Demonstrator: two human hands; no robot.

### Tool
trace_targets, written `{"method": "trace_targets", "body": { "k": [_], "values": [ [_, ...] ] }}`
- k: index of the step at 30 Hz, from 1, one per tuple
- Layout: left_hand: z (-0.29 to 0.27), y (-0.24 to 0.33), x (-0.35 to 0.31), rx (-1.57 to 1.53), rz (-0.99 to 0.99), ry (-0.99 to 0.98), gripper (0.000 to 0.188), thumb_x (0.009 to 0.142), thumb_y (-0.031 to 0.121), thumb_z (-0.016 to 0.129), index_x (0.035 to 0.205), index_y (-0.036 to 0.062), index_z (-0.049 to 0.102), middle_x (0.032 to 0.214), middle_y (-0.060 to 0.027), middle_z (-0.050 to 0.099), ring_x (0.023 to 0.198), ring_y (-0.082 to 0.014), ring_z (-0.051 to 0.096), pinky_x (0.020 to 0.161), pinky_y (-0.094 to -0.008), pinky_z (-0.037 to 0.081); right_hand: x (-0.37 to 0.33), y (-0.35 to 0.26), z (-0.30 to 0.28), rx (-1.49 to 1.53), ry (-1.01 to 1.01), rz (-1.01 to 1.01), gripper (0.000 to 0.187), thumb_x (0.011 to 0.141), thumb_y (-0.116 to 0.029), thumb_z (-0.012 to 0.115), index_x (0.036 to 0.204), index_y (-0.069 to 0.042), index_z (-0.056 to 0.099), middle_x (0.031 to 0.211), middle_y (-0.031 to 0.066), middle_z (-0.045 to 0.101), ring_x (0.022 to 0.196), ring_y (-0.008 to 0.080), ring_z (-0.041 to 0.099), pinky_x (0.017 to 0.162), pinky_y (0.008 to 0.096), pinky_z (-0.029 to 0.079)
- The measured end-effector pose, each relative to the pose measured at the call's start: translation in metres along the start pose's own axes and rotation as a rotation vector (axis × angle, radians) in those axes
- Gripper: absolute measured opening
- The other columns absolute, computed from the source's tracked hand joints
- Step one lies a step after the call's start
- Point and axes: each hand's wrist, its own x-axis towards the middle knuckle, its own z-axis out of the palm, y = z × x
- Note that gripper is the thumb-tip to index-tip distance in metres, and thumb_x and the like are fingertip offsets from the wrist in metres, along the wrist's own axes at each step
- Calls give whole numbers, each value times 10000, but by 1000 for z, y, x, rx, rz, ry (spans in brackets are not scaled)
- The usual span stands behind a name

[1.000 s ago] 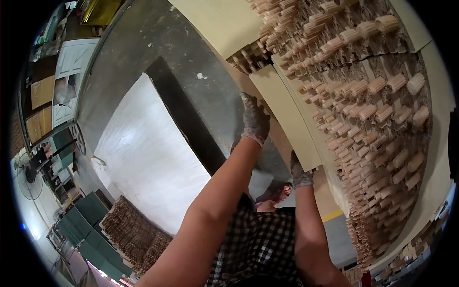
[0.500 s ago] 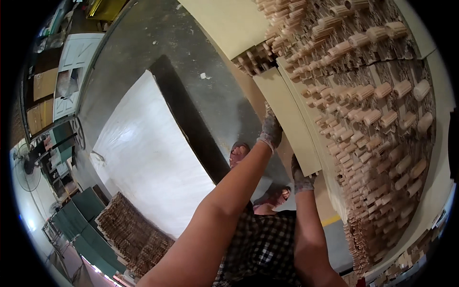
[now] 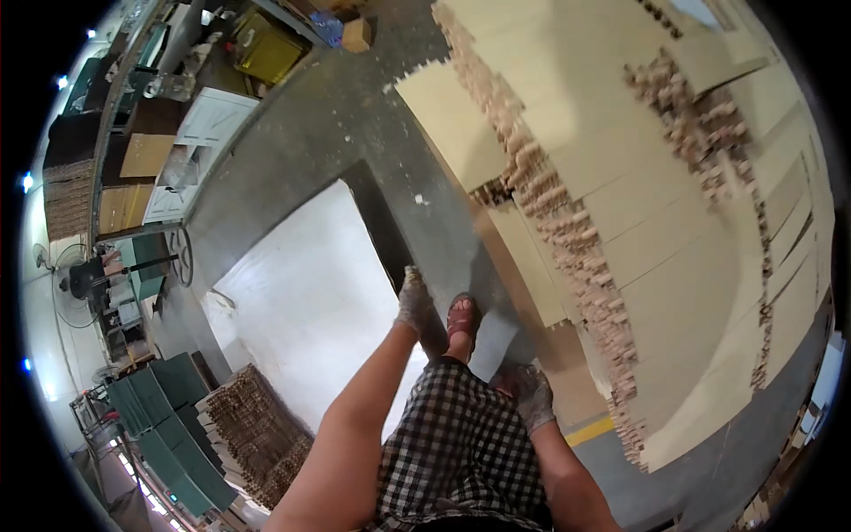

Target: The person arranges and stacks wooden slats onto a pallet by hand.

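Note:
My left hand [image 3: 413, 303], in a soiled pale glove, is held out beside the edge of a large white-topped slab [image 3: 301, 293] on the floor. Its fingers are extended and nothing shows in them. My right hand [image 3: 534, 399], gloved too, hangs beside the checked cloth over my lap, in front of a sandalled foot. Its fingers blend into the dark sandal, so their pose is unclear. To the right lies a narrow cream board [image 3: 525, 257] at the near side of the wide stack of cream boards [image 3: 674, 293], apart from both hands.
Rows of knobbly, peg-like brown pieces [image 3: 554, 208] run between the cream boards. A bundle of brown strips [image 3: 253, 434] stands lower left, near green boxes [image 3: 168, 426]. A pedestal fan [image 3: 84, 279] and loaded shelving are at the left. Yellow tape [image 3: 589, 431] marks the floor.
Both hands have come off the narrow cream board, which lies at the stack's near side. My left hand has moved left toward the white slab, and the view has swung left and back from the stack.

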Motion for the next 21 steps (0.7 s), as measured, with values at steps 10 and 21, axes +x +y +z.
{"method": "trace_targets", "body": {
  "k": [10,21],
  "values": [
    [57,260,109,738,1021,359,533,988,430,366,1403,98,399,1432,-170,405,1317,-301,386,1023,-403,393,33,-40,89,280,94,-20,488,891,-426,615,1212,-83,482,1209,145,515,1110,369,534,914,492,476],
    [160,397,153,726,662,-118,434,933,371,572,1244,69,600,1180,-114,647,1120,-205,584,963,-307,429,63,-59,116,791,118,-77,471,905,-356,567,1251,-43,501,1187,176,576,1119,374,537,946,579,449]
  ]
}}
